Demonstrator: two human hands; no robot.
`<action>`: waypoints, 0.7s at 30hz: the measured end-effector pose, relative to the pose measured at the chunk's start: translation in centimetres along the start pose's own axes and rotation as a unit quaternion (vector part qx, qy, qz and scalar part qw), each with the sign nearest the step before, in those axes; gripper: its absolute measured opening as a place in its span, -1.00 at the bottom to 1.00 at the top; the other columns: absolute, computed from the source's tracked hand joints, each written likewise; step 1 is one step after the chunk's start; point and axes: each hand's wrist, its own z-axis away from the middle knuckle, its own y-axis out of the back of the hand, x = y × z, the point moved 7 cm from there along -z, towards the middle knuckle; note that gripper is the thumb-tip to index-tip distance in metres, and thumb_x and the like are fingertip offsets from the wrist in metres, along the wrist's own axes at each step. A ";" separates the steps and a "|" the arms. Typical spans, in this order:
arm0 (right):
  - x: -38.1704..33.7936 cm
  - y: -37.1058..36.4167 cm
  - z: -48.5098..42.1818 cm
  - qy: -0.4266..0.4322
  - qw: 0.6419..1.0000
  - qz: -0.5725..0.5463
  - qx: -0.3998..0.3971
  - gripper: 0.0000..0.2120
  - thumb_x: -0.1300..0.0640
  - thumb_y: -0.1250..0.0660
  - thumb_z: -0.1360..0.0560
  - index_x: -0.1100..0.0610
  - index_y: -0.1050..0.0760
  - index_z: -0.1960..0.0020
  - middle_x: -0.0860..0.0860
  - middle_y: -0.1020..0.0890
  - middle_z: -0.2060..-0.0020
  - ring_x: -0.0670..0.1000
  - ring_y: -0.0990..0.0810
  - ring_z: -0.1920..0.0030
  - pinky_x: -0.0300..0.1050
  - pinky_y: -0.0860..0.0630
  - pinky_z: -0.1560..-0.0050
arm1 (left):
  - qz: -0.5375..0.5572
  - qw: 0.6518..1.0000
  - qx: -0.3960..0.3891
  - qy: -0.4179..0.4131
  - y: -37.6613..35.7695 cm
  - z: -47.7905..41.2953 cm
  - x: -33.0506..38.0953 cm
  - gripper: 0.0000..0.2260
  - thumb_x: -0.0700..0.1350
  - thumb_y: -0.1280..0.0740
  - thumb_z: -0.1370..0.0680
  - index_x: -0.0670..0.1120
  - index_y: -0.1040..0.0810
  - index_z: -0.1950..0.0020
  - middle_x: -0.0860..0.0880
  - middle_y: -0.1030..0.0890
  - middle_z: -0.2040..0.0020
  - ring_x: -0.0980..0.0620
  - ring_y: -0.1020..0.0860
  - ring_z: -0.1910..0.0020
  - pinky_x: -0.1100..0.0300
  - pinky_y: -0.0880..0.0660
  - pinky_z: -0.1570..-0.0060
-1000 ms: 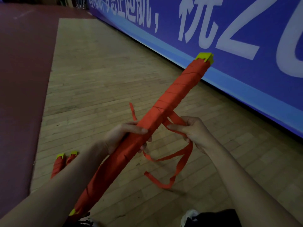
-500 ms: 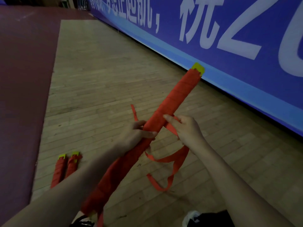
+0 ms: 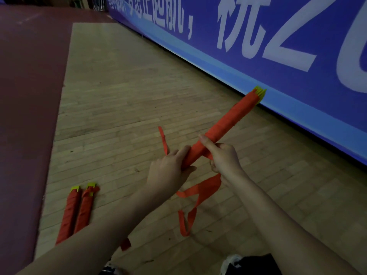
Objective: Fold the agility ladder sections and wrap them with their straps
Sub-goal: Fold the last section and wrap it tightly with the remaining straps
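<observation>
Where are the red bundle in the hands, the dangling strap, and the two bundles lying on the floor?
Held bundle [image 3: 228, 124]: head view, middle of its wrapped far half.
Dangling strap [image 3: 200, 188]: head view, wide part of the hanging loop.
Floor bundles [image 3: 85, 211]: head view, middle of the right-hand one.

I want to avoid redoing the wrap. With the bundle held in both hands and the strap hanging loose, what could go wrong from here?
1. The loose strap hangs slack below the right hand; it may twist, so the next turn could lie uneven.
2. Both hands hold the ladder bundle well short of its far end, which may swing.
3. The short strap end beside the left hand looks free; wraps there might loosen.
</observation>
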 end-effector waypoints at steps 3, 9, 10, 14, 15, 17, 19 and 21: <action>-0.4 0.1 -0.2 0.005 1.000 -0.024 -0.005 -0.61 -0.17 -0.41 -0.43 0.15 -0.53 0.33 -0.05 -0.41 0.59 -0.14 -0.31 0.61 -0.29 -0.20 0.59 | 0.337 0.933 -0.101 0.071 -1.6 -0.2 -0.7 -0.44 0.26 -0.36 -0.41 0.16 -0.37 -0.37 -0.04 -0.63 -0.01 -0.05 -0.64 0.13 -0.06 -0.60 0.05; -1.7 0.3 -0.4 0.047 0.991 -0.123 -0.035 -0.58 -0.11 -0.38 -0.45 0.29 -0.51 0.12 0.02 -0.30 0.58 -0.10 -0.21 0.65 -0.28 -0.12 0.62 | 0.598 0.750 -0.242 0.146 -1.8 0.2 -0.1 -0.54 0.18 -0.22 -0.51 -0.07 -0.52 -0.28 -0.12 -0.66 -0.04 -0.09 -0.63 0.19 0.06 -0.58 0.14; -2.1 0.4 -0.3 0.061 0.985 -0.152 -0.047 -0.57 -0.12 -0.38 -0.43 0.29 -0.50 0.13 0.02 -0.30 0.58 -0.11 -0.21 0.66 -0.28 -0.11 0.63 | 0.615 0.731 -0.255 0.150 -1.6 0.3 -0.1 -0.53 0.18 -0.21 -0.51 -0.10 -0.53 -0.25 -0.11 -0.66 -0.01 -0.06 -0.62 0.22 0.12 -0.57 0.21; -2.8 0.5 0.1 0.092 0.971 -0.206 -0.079 -0.64 -0.12 -0.36 -0.39 0.18 -0.45 0.27 -0.02 -0.33 0.57 -0.13 -0.21 0.64 -0.28 -0.09 0.62 | 0.662 0.655 -0.336 0.140 -1.5 1.1 0.3 -0.57 0.11 -0.31 -0.51 -0.17 -0.55 -0.22 -0.15 -0.63 0.04 -0.01 -0.59 0.30 0.18 -0.54 0.33; -2.9 0.5 0.3 0.096 0.970 -0.207 -0.084 -0.65 -0.13 -0.36 -0.39 0.16 -0.44 0.29 -0.04 -0.32 0.57 -0.12 -0.21 0.64 -0.28 -0.09 0.62 | 0.671 0.639 -0.351 0.134 -1.5 1.3 0.5 -0.55 0.10 -0.38 -0.46 -0.16 -0.55 -0.22 -0.15 -0.63 0.05 -0.01 -0.59 0.31 0.18 -0.54 0.33; -3.1 0.5 0.4 0.105 0.969 -0.202 -0.096 -0.66 -0.14 -0.36 -0.38 0.14 -0.46 0.29 -0.05 -0.33 0.59 -0.12 -0.21 0.64 -0.27 -0.09 0.61 | 0.687 0.617 -0.366 0.117 -1.5 1.6 1.0 -0.44 0.08 -0.51 -0.34 -0.14 -0.53 -0.25 -0.15 -0.62 0.08 -0.01 -0.60 0.32 0.18 -0.55 0.33; -3.3 0.5 0.5 0.111 0.969 -0.193 -0.110 -0.69 -0.14 -0.34 -0.37 0.12 -0.49 0.29 -0.07 -0.35 0.60 -0.13 -0.21 0.64 -0.26 -0.08 0.60 | 0.706 0.595 -0.373 0.096 -1.4 1.9 1.5 -0.42 0.06 -0.54 -0.32 -0.12 -0.52 -0.27 -0.14 -0.61 0.11 -0.01 -0.58 0.32 0.19 -0.55 0.32; -3.4 0.5 0.5 0.116 0.970 -0.181 -0.117 -0.70 -0.14 -0.35 -0.34 0.11 -0.51 0.30 -0.06 -0.36 0.59 -0.14 -0.22 0.64 -0.28 -0.09 0.61 | 0.727 0.564 -0.381 0.086 -1.3 2.1 1.7 -0.43 0.02 -0.52 -0.36 -0.13 -0.47 -0.30 -0.12 -0.59 0.14 -0.01 -0.57 0.31 0.15 -0.55 0.28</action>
